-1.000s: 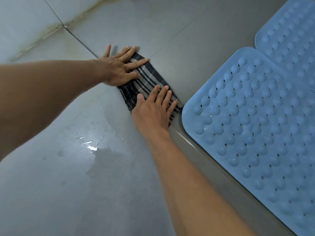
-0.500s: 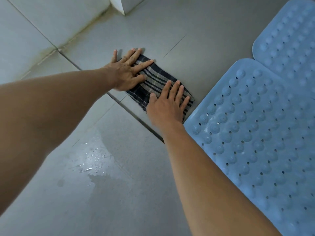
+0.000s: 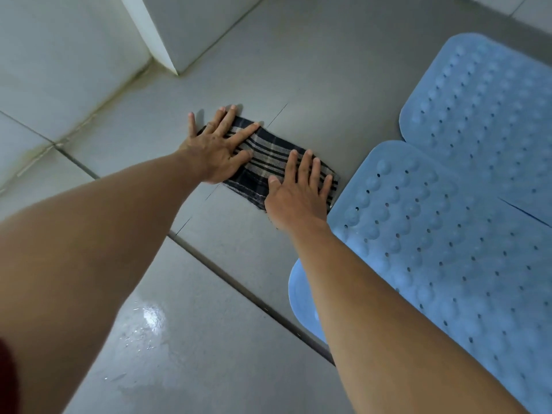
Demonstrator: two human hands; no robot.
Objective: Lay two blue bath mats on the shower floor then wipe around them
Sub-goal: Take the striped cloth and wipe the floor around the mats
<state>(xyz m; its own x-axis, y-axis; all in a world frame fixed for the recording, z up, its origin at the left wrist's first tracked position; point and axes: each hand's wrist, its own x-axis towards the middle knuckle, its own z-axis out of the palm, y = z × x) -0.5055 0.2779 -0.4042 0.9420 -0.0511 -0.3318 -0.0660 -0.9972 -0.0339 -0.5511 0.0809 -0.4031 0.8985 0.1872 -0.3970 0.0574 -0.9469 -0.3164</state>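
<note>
Bath mats [image 3: 448,264] lie right, on the shower floor [image 3: 313,70]. Left hand [image 3: 218,150], right hand [image 3: 295,195] press plaid cloth [image 3: 268,162] flat, fingers straight. Cloth maybe touches the near one; shoving right could ruck its edge.

My left hand [image 3: 216,150] and right hand [image 3: 294,195] press flat on the cloth [image 3: 268,158] on the floor [image 3: 313,85]. The cloth lies just beside the near mat [image 3: 448,249]. The far mat [image 3: 484,121] adjoins it.
</note>
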